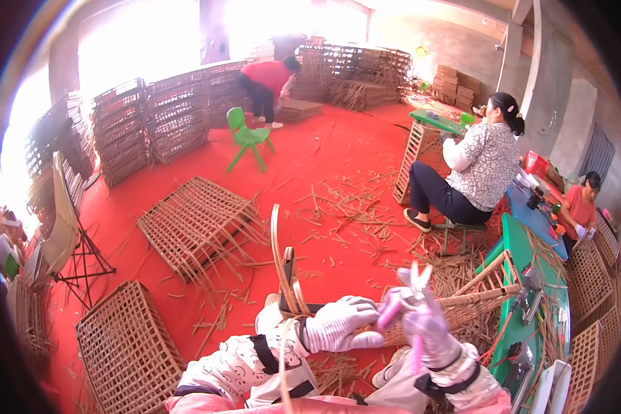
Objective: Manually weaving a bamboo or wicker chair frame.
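Observation:
My left hand (338,323), in a white knit glove, grips a woven bamboo basket piece (462,307) and several thin bamboo strips (279,259) that curve upward. Next to it, my right hand (428,331), in a pale purple glove, is closed around pink-handled scissors (410,290) whose blades point up just above the basket edge. Both hands sit close together over my lap.
Woven bamboo panels (193,224) (127,352) and scraps lie on the red floor. A green table (531,276) with tools stands at right. A seated person (476,172) works on a stool; another person (265,83) bends by stacked crates. A green chair (247,138) stands mid-floor.

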The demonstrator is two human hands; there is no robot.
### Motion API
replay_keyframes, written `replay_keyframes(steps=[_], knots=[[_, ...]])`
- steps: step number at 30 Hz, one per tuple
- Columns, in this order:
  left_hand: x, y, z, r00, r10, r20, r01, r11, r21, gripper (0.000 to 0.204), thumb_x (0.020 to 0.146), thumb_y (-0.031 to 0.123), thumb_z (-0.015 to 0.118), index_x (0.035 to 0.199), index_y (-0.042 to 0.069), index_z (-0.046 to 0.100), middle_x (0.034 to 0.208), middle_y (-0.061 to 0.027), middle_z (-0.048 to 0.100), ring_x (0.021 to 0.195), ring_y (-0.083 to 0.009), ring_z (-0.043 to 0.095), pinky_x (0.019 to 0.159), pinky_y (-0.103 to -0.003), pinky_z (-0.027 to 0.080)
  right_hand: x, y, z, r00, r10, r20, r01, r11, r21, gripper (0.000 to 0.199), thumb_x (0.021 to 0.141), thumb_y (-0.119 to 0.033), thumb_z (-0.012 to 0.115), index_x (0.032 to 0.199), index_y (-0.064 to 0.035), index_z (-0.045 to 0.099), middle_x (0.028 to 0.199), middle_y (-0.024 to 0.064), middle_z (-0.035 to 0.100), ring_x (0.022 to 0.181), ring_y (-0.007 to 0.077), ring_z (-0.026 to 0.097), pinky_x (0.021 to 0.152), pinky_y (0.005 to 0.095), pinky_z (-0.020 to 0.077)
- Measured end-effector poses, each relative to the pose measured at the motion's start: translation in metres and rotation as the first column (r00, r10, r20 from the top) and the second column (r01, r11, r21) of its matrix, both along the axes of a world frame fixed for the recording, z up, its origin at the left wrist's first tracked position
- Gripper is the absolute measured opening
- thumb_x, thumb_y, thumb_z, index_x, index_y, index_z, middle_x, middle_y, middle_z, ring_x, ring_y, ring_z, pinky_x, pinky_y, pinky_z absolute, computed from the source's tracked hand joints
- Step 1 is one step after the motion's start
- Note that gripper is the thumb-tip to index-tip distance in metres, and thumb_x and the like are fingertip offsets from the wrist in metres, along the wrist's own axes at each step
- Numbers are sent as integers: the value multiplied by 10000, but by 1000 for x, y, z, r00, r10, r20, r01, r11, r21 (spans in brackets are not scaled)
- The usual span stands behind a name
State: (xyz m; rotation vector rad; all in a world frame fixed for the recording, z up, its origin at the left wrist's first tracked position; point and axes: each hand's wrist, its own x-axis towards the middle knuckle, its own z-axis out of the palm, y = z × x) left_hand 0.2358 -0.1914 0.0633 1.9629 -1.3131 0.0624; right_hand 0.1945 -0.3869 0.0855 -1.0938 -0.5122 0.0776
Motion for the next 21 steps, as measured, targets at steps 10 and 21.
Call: replay_keyframes(steps=[10,21], knots=[[1,2,-13,987,157,-20,-158,974,-161,279,895,297,504,993,55,600,868,-132,603,831,-344,583,727,-400,476,-6,17,0,960,118,-253,-138,988,-63,765,685,-202,753,1310,-9,354,1283,151,417,1254,260,347,1068,389,231],[18,14,-10,736,60,-674,-300,922,-246,143,886,59,555,1005,-11,588,817,-41,608,781,-92,579,697,-246,499,28,-36,73,925,-162,345,352,14,-936,579,613,-333,741,1068,-61,510,904,104,560,889,269,570,759,366,450]])
